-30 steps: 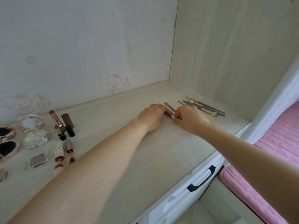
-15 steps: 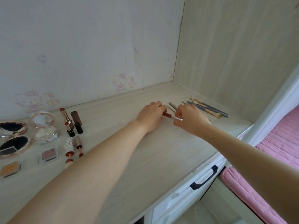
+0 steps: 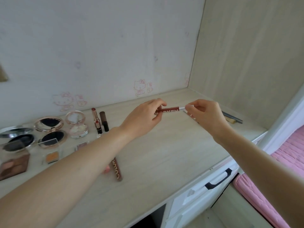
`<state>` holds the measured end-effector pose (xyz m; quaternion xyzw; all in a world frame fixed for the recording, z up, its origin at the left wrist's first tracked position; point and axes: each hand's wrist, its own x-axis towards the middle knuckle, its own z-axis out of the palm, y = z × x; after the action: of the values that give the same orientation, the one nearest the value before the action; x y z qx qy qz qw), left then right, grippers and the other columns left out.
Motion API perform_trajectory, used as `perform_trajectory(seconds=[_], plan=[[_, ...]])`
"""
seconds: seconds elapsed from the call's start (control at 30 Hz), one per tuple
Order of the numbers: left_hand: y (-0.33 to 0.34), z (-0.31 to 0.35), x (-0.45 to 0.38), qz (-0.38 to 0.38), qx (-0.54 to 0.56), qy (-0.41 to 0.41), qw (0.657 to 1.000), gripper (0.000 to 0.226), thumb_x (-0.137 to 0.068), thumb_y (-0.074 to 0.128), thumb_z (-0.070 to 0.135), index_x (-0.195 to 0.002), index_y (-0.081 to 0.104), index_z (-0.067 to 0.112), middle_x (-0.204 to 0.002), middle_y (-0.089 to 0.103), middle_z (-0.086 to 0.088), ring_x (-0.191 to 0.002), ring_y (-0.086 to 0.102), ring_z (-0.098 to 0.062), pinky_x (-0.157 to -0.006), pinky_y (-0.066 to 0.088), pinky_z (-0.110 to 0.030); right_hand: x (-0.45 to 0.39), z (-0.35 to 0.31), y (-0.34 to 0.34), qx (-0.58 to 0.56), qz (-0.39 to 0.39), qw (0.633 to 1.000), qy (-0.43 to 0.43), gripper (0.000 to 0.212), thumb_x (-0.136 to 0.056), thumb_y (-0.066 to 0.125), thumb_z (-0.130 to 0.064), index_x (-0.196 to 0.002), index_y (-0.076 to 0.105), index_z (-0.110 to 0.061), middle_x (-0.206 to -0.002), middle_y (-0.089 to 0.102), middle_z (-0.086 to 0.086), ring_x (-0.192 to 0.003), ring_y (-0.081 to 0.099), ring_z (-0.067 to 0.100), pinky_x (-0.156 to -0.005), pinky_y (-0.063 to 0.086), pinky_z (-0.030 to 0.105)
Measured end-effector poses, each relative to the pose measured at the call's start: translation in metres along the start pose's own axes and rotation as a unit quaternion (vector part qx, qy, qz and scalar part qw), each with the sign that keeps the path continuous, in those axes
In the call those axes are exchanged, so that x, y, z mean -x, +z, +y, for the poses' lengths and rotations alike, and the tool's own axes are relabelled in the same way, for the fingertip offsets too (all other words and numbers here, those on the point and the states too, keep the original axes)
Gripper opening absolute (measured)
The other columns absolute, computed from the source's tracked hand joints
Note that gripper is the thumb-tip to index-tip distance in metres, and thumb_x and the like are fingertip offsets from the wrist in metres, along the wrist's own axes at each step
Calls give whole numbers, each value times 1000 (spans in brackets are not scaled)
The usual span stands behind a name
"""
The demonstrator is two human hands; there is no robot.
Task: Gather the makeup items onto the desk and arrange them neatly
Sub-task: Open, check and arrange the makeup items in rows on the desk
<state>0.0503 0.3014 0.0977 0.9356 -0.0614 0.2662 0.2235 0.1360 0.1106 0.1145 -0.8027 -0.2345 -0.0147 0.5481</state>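
Lip pencil (image 3: 169, 110) spans between our hands, long axis left-right: left hand (image 3: 144, 118) pinches its red end, right hand (image 3: 205, 116) pinches its white tip, above the surface (image 3: 164, 153).

Soft, even daylight fills the scene, with only faint shadows on the pale desk (image 3: 164, 153). Glare whitens the open compacts (image 3: 49, 129) at left. Wide-angle distortion bends the frame's edges; the near forearms look stretched and slightly soft.
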Motion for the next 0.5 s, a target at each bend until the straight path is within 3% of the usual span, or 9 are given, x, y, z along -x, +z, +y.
perform_trajectory(seconds=[0.1,0.33,0.5], plan=[[-27,7,27,8,23,-24,999,29,-93,57,20,-122,53,20,-102,60,8,-93,60,-8,-84,44,-20,18,-16,14,-57,-11,998,9,13,-89,63,-23,-79,70,-17,-66,65,-5,-65,55,11,-64,46,27],[-78,2,94,50,19,-65,996,34,-86,69,17,-117,59,24,-100,61,14,-91,59,1,-82,40,-5,56,-50,57,-128,-59,990,13,19,-90,63,-25,-76,69,-13,-64,64,-4,-62,55,9,-61,46,24],[-111,-4,144,85,20,-76,993,25,-81,73,11,-105,65,17,-96,66,12,-90,61,3,-81,45,-8,81,-69,96,-166,-109,980,22,21,-91,63,-23,-76,69,-9,-63,61,0,-61,54,12,-58,45,27]])
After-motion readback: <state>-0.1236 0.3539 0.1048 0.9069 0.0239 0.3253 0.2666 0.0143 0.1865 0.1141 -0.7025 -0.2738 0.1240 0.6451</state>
